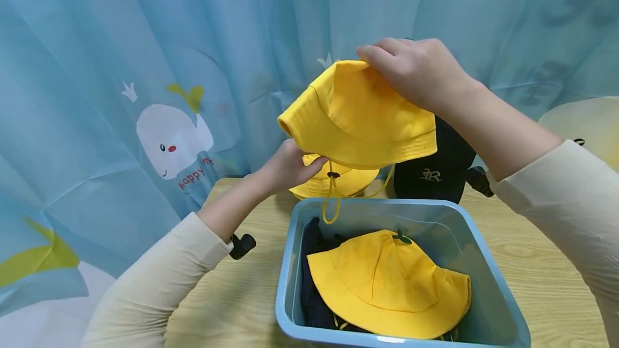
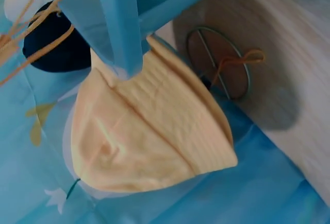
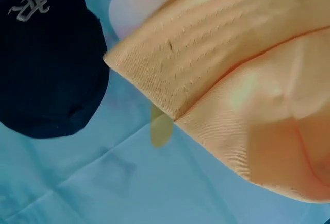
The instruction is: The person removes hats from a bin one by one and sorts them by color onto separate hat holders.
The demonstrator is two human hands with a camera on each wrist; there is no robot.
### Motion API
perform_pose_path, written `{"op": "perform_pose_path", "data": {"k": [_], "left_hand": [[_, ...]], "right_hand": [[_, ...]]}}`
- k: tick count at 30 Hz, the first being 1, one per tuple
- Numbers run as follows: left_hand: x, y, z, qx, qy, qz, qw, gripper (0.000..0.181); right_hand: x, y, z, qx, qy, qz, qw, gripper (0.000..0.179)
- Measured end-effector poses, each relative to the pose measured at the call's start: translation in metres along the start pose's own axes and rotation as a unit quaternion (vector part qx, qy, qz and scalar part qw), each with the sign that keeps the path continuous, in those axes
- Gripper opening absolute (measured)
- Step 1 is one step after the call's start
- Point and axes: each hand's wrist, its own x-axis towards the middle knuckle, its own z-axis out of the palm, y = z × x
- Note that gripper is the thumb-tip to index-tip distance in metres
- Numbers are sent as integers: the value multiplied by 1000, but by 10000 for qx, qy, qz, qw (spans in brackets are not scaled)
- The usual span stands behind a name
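Above the bin, my right hand (image 1: 411, 69) grips a yellow bucket hat (image 1: 382, 117) by its crown, brim downward. My left hand (image 1: 285, 168) is at the left underside of the brim, thumb stretched toward the cord; its fingers are partly hidden behind the hat and I cannot tell whether they pinch it. A yellow chin cord (image 1: 331, 203) with a black toggle dangles below. In the right wrist view the held hat (image 3: 247, 69) fills much of the right side. Another yellow hat (image 1: 387, 283) with a green sprout lies in the blue bin (image 1: 285, 283), over dark fabric (image 1: 314, 283).
Behind the bin are a third yellow hat (image 2: 144, 131) and a black cap (image 1: 425, 165) with embroidered letters. A thin wire ring (image 2: 247, 80) with a cord loop shows on the wooden table (image 1: 232, 294). A blue printed curtain (image 1: 242, 69) hangs behind.
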Motion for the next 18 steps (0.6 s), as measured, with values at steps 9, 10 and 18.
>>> {"op": "perform_pose_path", "data": {"k": [9,10,18], "left_hand": [[3,3,10,48,518,-572,9970,11],[5,4,12,175,655,-593,9959,10],[26,5,25,934,1986,-771,9726,43]], "right_hand": [[8,-12,13,133,-324,1475,9884,20],[8,-13,17,45,-160,1640,9863,21],[7,-31,37,1566,-957,3770,9079,58]]}}
